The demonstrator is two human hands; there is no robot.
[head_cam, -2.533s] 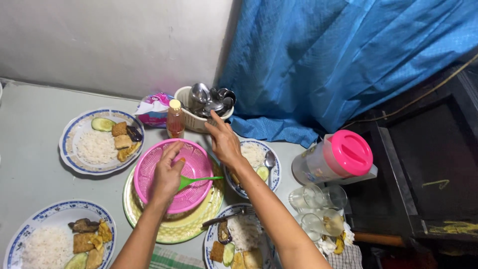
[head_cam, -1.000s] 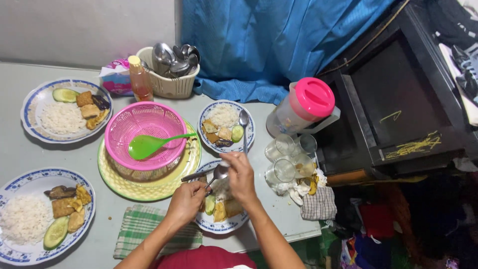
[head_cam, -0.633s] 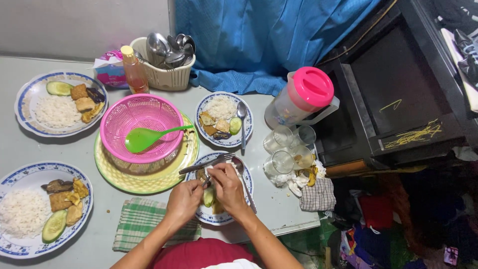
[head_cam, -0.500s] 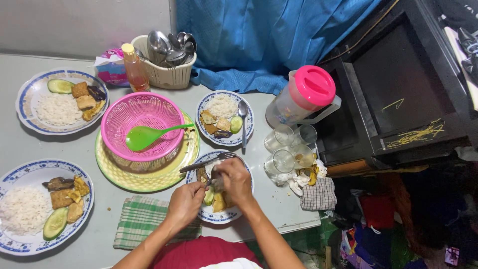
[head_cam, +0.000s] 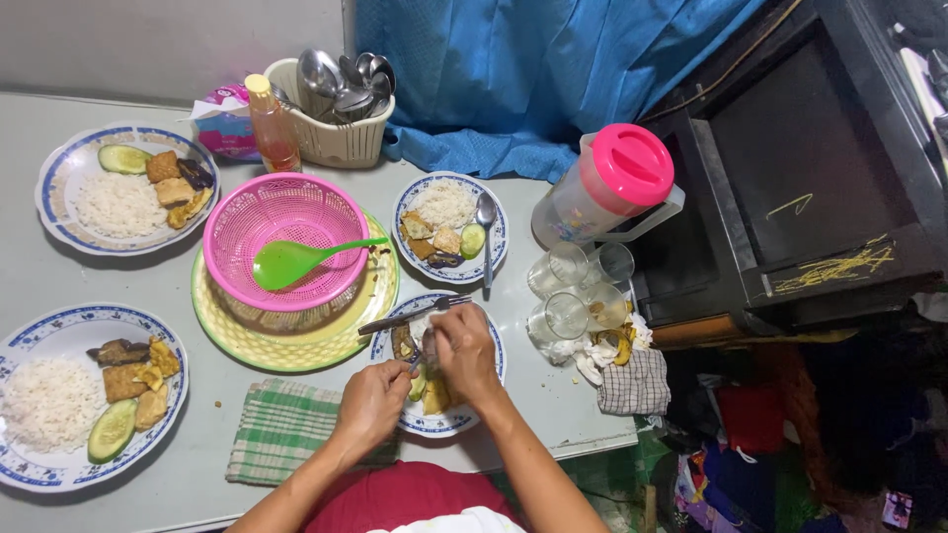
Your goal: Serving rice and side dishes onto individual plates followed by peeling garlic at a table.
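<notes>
Four plates laid around the desk (head_cam: 59,281) as separate servings, each within reach of one seat. Both hands over the nearest blue-rimmed plate (head_cam: 388,341), at the desk's front edge. Right hand (head_cam: 464,347) curled over the food, fingers closed, hiding the rice; what is gripped inside, cannot tell. Left hand (head_cam: 373,403) half closed, fingertips at the plate's near rim beside a cucumber slice (head_cam: 419,386). Fork (head_cam: 413,314) resting across the far rim, handle toward the pink basket (head_cam: 286,240).

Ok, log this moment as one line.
left hand: at near plate rim | right hand: over its food | fork: across far rim
</notes>
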